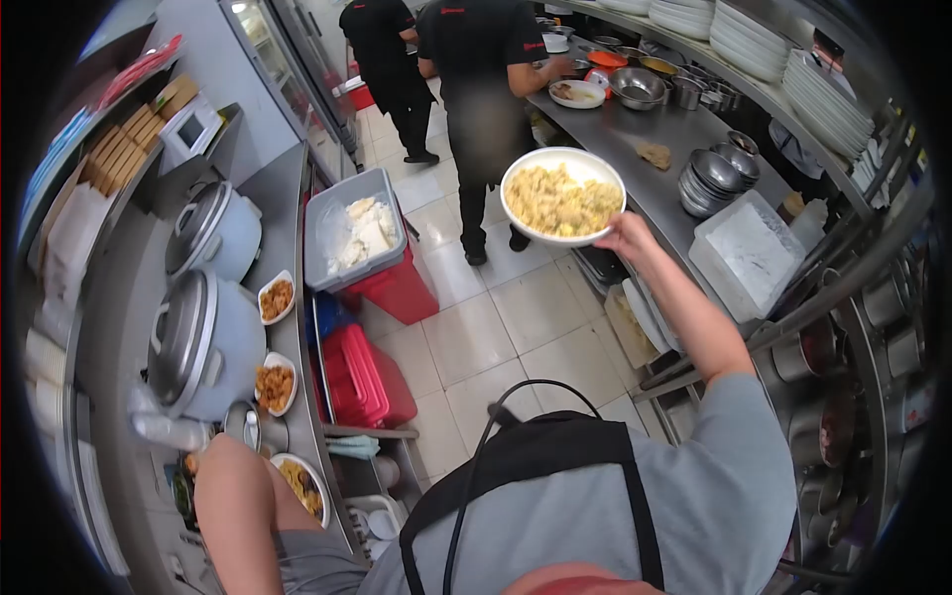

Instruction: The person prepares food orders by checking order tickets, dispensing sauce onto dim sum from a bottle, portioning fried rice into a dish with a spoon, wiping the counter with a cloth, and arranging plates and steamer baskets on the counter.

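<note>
A white bowl filled with yellow, rice-like food is held out over the floor. My right hand grips its right rim, the fingers wrapped at the edge. On the left, my left forearm reaches down over the steel counter; its hand is not visible, so what it touches is hidden. Beside that arm are a metal container with a spoon and a white dish of food. Two smaller white dishes of orange-brown food sit farther up the same counter.
Two people in black stand ahead in the aisle. Two large lidded cookers line the left counter. A grey tub rests on a red bin. The right counter holds metal bowls, a white container and pans under shelved plates.
</note>
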Demonstrator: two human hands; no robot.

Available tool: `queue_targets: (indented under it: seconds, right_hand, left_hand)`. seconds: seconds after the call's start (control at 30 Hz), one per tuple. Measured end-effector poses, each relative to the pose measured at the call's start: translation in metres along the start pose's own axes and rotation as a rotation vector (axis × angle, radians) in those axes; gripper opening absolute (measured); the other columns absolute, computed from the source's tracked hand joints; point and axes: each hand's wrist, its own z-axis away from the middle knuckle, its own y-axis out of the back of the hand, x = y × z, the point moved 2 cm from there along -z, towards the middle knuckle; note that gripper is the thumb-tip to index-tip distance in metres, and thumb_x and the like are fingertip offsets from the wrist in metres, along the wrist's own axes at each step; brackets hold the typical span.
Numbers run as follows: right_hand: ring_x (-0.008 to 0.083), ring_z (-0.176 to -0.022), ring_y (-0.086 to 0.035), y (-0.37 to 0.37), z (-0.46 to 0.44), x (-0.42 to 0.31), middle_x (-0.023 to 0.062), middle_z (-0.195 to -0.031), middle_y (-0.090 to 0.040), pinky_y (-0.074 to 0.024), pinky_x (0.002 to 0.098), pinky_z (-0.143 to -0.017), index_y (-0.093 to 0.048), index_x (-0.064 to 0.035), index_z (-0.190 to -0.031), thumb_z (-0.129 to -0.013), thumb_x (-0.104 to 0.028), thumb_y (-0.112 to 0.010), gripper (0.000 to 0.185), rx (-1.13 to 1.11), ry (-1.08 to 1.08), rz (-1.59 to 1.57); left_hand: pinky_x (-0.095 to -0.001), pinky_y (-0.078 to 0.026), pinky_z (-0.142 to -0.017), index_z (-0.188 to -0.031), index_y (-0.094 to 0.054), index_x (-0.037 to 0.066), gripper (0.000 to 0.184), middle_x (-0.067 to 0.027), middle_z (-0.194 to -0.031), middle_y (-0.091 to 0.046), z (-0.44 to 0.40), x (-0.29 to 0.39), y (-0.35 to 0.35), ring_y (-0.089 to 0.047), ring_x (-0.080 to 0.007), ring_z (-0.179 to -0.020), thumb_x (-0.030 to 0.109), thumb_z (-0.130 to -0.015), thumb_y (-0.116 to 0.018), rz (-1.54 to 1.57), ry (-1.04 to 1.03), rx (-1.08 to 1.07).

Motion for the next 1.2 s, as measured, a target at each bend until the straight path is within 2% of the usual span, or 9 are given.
queue_targets:
  seconds: [0.1,0.23,0.43,0.57,0.77,0.87,1.03,1.17,1.2]
  right_hand:
    - [0.0339,-0.076,-0.060,0.009,-0.078,-0.033,0.0246,-0.093,-0.055,-0.0546,0.0389,-0.060,-0.038,0.0147,-0.105,-0.073,-0.005,-0.042,0.038,0.105,0.072,-0.055]
    - [0.0354,-0.082,-0.058,0.008,-0.142,-0.075,0.0262,-0.095,-0.053,-0.0522,0.0421,-0.071,-0.038,0.0123,-0.105,-0.071,-0.006,-0.044,0.039,0.225,0.173,-0.138]
    - [0.0345,-0.084,-0.058,0.055,-0.203,-0.109,0.0245,-0.097,-0.053,-0.0515,0.0422,-0.071,-0.039,0.0094,-0.107,-0.071,-0.006,-0.044,0.039,0.382,0.189,-0.138]
    - [0.0302,-0.082,-0.058,0.090,-0.260,-0.131,0.0196,-0.091,-0.054,-0.0515,0.0429,-0.069,-0.043,0.0043,-0.102,-0.070,-0.008,-0.047,0.035,0.433,0.200,-0.127]
    - [0.0308,-0.077,-0.059,0.115,-0.400,-0.160,0.0204,-0.090,-0.054,-0.0526,0.0424,-0.066,-0.043,0.0054,-0.100,-0.071,-0.007,-0.046,0.031,0.416,0.173,-0.100]
    - [0.0346,-0.077,-0.060,0.104,-0.479,-0.177,0.0252,-0.091,-0.054,-0.0543,0.0408,-0.062,-0.039,0.0111,-0.106,-0.073,-0.005,-0.044,0.037,0.400,0.173,-0.154]
    - [0.0340,-0.076,-0.060,0.062,-0.607,-0.196,0.0243,-0.092,-0.054,-0.0550,0.0406,-0.059,-0.039,0.0116,-0.106,-0.074,-0.004,-0.044,0.037,0.417,0.151,-0.167]
    - [0.0319,-0.067,-0.060,0.025,-0.699,-0.209,0.0220,-0.086,-0.055,-0.0552,0.0375,-0.049,-0.042,0.0117,-0.101,-0.073,-0.006,-0.047,0.033,0.408,0.133,-0.205]
    - [0.0338,-0.071,-0.060,0.018,-0.720,-0.215,0.0226,-0.089,-0.055,-0.0550,0.0399,-0.052,-0.041,0.0102,-0.103,-0.074,-0.007,-0.046,0.034,0.411,0.131,-0.178]
  left_hand:
    - [-0.0344,-0.047,-0.051,-0.086,-0.050,-0.001,0.014,-0.0134,-0.078,-0.052,0.016,-0.051,-0.014,-0.055,-0.0250,-0.066,0.001,-0.076,-0.039,0.048,-0.068,-0.011]
    - [-0.0338,-0.047,-0.050,-0.084,-0.050,-0.001,0.013,-0.0130,-0.076,-0.052,0.035,-0.129,-0.025,-0.055,-0.0244,-0.065,0.001,-0.075,-0.040,0.095,-0.157,-0.002]
    - [-0.0329,-0.046,-0.048,-0.081,-0.050,-0.001,0.012,-0.0124,-0.074,-0.051,0.054,-0.255,-0.057,-0.054,-0.0236,-0.062,0.001,-0.075,-0.040,0.181,-0.253,0.012]
    - [-0.0323,-0.046,-0.048,-0.079,-0.050,-0.001,0.011,-0.0120,-0.072,-0.051,0.056,-0.328,-0.086,-0.054,-0.0230,-0.061,0.001,-0.075,-0.040,0.198,-0.288,-0.006]
    - [-0.0314,-0.045,-0.046,-0.077,-0.049,-0.001,0.010,-0.0115,-0.069,-0.051,0.055,-0.428,-0.135,-0.053,-0.0221,-0.058,0.001,-0.074,-0.040,0.188,-0.288,-0.034]
    - [-0.0309,-0.045,-0.045,-0.075,-0.049,-0.002,0.010,-0.0112,-0.068,-0.050,0.060,-0.477,-0.149,-0.053,-0.0216,-0.057,0.001,-0.074,-0.040,0.177,-0.282,-0.036]
    - [-0.0302,-0.044,-0.044,-0.073,-0.049,-0.002,0.010,-0.0107,-0.065,-0.050,0.072,-0.561,-0.172,-0.053,-0.0209,-0.055,0.001,-0.074,-0.040,0.151,-0.267,-0.042]
    - [-0.0296,-0.044,-0.043,-0.071,-0.049,-0.002,0.010,-0.0103,-0.064,-0.050,0.101,-0.623,-0.182,-0.053,-0.0203,-0.054,0.001,-0.073,-0.040,0.119,-0.268,-0.049]
    - [-0.0294,-0.043,-0.043,-0.071,-0.049,-0.002,0.010,-0.0102,-0.063,-0.050,0.107,-0.639,-0.184,-0.053,-0.0202,-0.053,0.001,-0.073,-0.040,0.105,-0.274,-0.053]
